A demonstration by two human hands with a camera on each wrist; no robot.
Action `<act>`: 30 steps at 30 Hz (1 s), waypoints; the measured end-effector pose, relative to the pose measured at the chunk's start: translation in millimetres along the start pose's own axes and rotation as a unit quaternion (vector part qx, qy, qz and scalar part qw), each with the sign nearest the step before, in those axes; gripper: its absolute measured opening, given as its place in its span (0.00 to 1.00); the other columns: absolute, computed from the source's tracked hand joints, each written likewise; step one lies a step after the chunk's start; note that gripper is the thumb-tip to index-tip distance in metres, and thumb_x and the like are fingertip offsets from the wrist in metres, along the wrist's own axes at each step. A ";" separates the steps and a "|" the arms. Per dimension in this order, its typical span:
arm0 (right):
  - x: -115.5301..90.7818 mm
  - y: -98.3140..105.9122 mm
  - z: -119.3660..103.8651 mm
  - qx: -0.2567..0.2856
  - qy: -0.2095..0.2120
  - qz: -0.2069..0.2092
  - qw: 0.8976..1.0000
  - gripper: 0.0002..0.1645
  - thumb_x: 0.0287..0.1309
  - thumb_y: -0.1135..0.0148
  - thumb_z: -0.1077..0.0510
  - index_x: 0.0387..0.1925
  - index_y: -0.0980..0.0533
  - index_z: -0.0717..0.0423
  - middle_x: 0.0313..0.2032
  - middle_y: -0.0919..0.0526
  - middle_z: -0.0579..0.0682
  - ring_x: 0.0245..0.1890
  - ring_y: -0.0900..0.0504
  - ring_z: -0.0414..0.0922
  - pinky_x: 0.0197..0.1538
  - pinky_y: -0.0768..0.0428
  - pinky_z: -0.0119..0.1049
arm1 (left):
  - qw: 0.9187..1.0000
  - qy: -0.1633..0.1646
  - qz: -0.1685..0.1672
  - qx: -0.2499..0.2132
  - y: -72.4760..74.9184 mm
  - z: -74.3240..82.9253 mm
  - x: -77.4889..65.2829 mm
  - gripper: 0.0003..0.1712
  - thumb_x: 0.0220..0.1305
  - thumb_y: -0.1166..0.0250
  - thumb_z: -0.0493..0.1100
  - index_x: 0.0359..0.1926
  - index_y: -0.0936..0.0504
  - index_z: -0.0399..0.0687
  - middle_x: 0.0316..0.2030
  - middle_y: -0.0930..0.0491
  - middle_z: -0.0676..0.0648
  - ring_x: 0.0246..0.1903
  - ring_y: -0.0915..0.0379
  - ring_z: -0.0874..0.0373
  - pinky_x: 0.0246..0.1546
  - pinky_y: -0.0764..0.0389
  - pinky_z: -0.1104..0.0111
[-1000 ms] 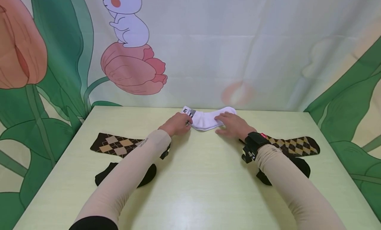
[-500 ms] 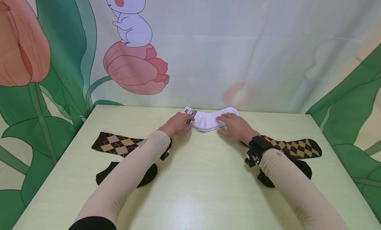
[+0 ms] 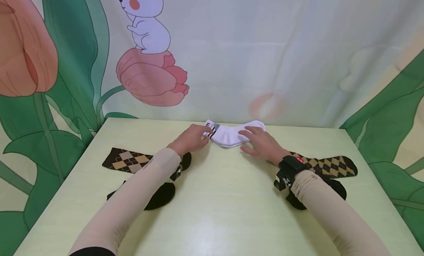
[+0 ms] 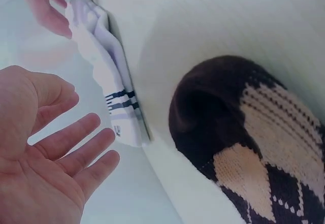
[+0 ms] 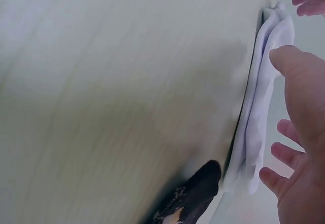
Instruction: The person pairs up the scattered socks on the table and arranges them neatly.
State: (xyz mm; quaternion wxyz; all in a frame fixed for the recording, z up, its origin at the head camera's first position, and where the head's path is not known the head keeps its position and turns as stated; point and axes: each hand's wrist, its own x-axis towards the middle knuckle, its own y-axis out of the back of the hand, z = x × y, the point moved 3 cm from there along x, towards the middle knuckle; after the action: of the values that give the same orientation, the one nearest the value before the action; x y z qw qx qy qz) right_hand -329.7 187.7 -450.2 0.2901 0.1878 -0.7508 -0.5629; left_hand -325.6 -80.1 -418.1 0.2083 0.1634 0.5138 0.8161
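Note:
A pair of white socks (image 3: 228, 136), one layered on the other, lies at the table's far edge. Black stripes and lettering mark its cuff end on the left. My left hand (image 3: 189, 139) is by that cuff; in the left wrist view its fingers (image 4: 84, 155) are spread, loosely bent and hold nothing. Over the toe end, my right hand (image 3: 263, 143) reaches with fingers apart. The right wrist view has its thumb (image 5: 294, 64) in front of the white fabric; whether it touches, I cannot tell.
On the left lie a brown argyle sock (image 3: 127, 161) and a black sock (image 3: 162, 196), partly behind the left forearm. Another argyle sock (image 3: 334, 166) and black sock (image 3: 338, 188) lie right, partly behind the right arm. A printed curtain (image 3: 225, 57) hangs behind the table (image 3: 212, 211).
My left hand has let go of the white cuff and drawn slightly back to the left, its fingers loosening. The right hand stays over the toe end, and the socks have hardly moved.

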 end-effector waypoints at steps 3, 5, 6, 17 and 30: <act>-2.2 -0.2 -4.5 0.009 0.001 0.002 1.000 0.36 0.65 0.32 0.47 0.70 0.28 0.54 0.69 0.29 0.65 0.69 0.32 0.63 0.67 0.31 0.60 | 1.000 -0.008 0.004 -0.009 0.6 -0.1 -4.8 0.19 0.74 0.40 0.38 0.62 0.19 0.38 0.59 0.18 0.40 0.61 0.24 0.44 0.67 0.30 0.54; -3.6 0.4 -7.8 0.015 -0.001 0.003 1.000 0.36 0.65 0.31 0.47 0.70 0.28 0.53 0.69 0.30 0.65 0.69 0.32 0.64 0.67 0.32 0.61 | 1.000 -0.011 0.008 -0.012 1.4 0.3 -8.3 0.19 0.74 0.40 0.38 0.62 0.19 0.38 0.59 0.18 0.41 0.61 0.24 0.45 0.67 0.30 0.54; -4.2 0.7 -9.4 0.018 -0.002 0.003 1.000 0.36 0.65 0.31 0.46 0.71 0.29 0.53 0.69 0.30 0.65 0.69 0.32 0.64 0.67 0.32 0.61 | 1.000 -0.013 0.010 -0.013 1.9 0.5 -10.2 0.19 0.74 0.40 0.39 0.61 0.19 0.37 0.59 0.18 0.40 0.62 0.25 0.45 0.67 0.30 0.54; -5.1 3.6 -23.7 0.024 0.005 0.008 1.000 0.38 0.64 0.31 0.46 0.71 0.29 0.51 0.69 0.30 0.67 0.67 0.31 0.67 0.66 0.31 0.62 | 0.999 -0.015 0.028 -0.001 11.0 -3.2 -32.9 0.21 0.75 0.39 0.45 0.62 0.20 0.37 0.59 0.19 0.41 0.63 0.26 0.45 0.68 0.31 0.54; 5.0 6.4 -46.1 0.018 0.012 -0.011 1.000 0.38 0.66 0.33 0.42 0.73 0.31 0.46 0.71 0.31 0.63 0.68 0.31 0.64 0.66 0.30 0.59 | 0.998 0.006 0.055 -0.002 27.3 -28.1 -59.8 0.22 0.75 0.38 0.46 0.62 0.20 0.37 0.60 0.20 0.40 0.65 0.29 0.43 0.69 0.33 0.51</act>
State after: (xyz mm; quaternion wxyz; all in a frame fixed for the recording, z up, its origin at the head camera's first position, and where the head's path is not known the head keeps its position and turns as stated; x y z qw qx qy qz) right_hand -303.4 152.6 -433.9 0.2896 0.2076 -0.7550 -0.5505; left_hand -292.3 -142.7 -408.2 0.1600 0.1860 0.5038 0.8282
